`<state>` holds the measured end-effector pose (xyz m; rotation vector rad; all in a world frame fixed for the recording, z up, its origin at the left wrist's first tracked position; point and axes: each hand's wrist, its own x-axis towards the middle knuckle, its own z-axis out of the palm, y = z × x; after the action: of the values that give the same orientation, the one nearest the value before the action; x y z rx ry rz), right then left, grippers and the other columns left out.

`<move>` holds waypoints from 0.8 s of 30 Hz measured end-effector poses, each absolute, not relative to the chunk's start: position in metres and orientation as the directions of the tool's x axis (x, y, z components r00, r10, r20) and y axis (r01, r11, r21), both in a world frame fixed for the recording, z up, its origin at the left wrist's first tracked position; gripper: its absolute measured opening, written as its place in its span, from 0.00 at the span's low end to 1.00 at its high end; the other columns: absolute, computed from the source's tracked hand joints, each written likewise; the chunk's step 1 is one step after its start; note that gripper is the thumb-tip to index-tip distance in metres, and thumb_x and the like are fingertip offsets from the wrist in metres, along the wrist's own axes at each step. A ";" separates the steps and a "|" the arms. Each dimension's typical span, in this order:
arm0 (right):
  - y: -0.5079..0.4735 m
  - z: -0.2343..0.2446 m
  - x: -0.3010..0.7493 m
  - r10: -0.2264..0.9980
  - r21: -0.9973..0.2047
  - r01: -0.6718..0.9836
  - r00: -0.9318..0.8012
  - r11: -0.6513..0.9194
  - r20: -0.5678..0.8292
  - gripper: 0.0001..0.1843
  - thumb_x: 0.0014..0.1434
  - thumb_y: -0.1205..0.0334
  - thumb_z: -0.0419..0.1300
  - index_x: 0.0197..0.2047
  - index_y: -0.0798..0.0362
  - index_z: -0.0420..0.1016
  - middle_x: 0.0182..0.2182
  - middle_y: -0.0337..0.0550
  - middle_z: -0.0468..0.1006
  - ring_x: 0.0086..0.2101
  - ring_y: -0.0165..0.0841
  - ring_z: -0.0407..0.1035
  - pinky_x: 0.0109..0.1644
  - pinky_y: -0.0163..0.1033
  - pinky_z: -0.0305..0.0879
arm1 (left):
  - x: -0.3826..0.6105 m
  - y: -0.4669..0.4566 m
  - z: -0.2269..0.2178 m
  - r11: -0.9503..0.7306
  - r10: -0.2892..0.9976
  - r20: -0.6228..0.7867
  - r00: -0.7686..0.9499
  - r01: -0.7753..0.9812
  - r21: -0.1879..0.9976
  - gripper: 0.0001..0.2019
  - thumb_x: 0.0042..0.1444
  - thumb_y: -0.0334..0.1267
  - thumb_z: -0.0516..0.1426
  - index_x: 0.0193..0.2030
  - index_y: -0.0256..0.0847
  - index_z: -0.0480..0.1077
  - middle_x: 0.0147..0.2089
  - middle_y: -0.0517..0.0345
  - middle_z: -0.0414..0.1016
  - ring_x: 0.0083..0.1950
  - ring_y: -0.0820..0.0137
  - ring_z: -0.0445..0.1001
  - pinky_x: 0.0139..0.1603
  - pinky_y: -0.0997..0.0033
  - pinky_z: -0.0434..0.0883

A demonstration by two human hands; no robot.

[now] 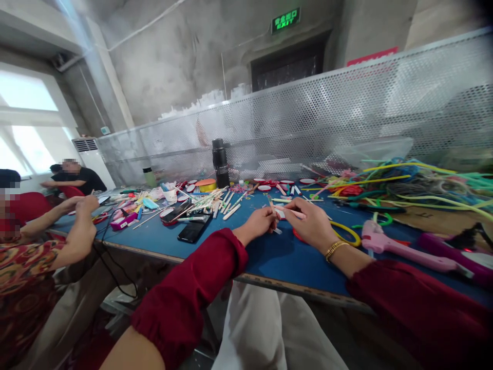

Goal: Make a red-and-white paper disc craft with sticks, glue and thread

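Observation:
Over the blue table (pixel 227 236), my left hand (pixel 262 221) is closed around a thin flat stick (pixel 271 205); a clear tip sticks out below the fingers. My right hand (pixel 314 223), with a gold bracelet (pixel 335 249) on its wrist, pinches a pale, slim stick (pixel 295 212) that points toward the left hand. The two hands are close together, and the exact contact between the sticks is too small to make out. A yellow ring (pixel 352 234) and a pink glue gun (pixel 404 250) lie right of my right hand.
Loose sticks (pixel 231 205), a black phone (pixel 194 229) and a black thermos (pixel 220 163) stand or lie left of centre. Coloured pipe-like strands (pixel 423 190) and a purple glue gun (pixel 450 254) are at right. A co-worker's hands (pixel 84 205) work at left. A perforated metal screen (pixel 288 123) runs behind.

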<state>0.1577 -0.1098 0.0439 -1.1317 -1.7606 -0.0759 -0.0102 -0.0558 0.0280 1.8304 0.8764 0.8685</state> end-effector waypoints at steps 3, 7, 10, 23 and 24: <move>-0.110 0.044 0.157 0.657 -0.432 0.705 -0.065 0.563 0.751 0.10 0.61 0.54 0.58 0.32 0.48 0.74 0.31 0.43 0.81 0.32 0.38 0.73 0.37 0.41 0.62 | -0.010 -0.056 0.028 -0.338 0.843 0.195 0.501 0.213 0.917 0.08 0.65 0.33 0.50 0.34 0.37 0.66 0.23 0.66 0.67 0.20 0.79 0.64 0.25 0.78 0.62; -0.111 0.045 0.157 0.659 -0.430 0.713 -0.061 0.554 0.750 0.09 0.60 0.55 0.58 0.31 0.48 0.74 0.31 0.43 0.81 0.32 0.38 0.72 0.36 0.41 0.62 | -0.011 -0.056 0.027 -0.330 0.840 0.189 0.509 0.202 0.922 0.09 0.66 0.33 0.50 0.33 0.37 0.65 0.22 0.66 0.66 0.20 0.79 0.64 0.25 0.78 0.62; -0.111 0.045 0.157 0.660 -0.435 0.713 -0.051 0.549 0.750 0.09 0.60 0.55 0.58 0.32 0.48 0.73 0.31 0.43 0.81 0.33 0.38 0.72 0.37 0.41 0.62 | -0.011 -0.055 0.026 -0.325 0.839 0.187 0.510 0.194 0.926 0.08 0.65 0.31 0.50 0.33 0.37 0.65 0.23 0.65 0.67 0.20 0.80 0.64 0.25 0.79 0.62; -0.111 0.045 0.157 0.670 -0.455 0.701 -0.044 0.549 0.741 0.08 0.60 0.56 0.58 0.33 0.49 0.75 0.31 0.43 0.81 0.33 0.38 0.73 0.38 0.41 0.63 | -0.011 -0.051 0.022 -0.338 0.830 0.196 0.522 0.190 0.922 0.07 0.65 0.36 0.53 0.36 0.37 0.67 0.23 0.66 0.67 0.20 0.79 0.64 0.24 0.78 0.62; -0.111 0.045 0.157 0.674 -0.456 0.700 -0.048 0.549 0.737 0.08 0.60 0.56 0.58 0.33 0.49 0.75 0.31 0.43 0.81 0.33 0.38 0.73 0.38 0.42 0.62 | -0.011 -0.050 0.022 -0.339 0.830 0.198 0.522 0.189 0.922 0.07 0.65 0.36 0.52 0.36 0.37 0.67 0.23 0.66 0.67 0.20 0.79 0.64 0.25 0.78 0.62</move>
<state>0.1573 -0.1110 0.0450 -1.1474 -1.7496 -0.0318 -0.0111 -0.0504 0.0217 1.8223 0.8458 0.8547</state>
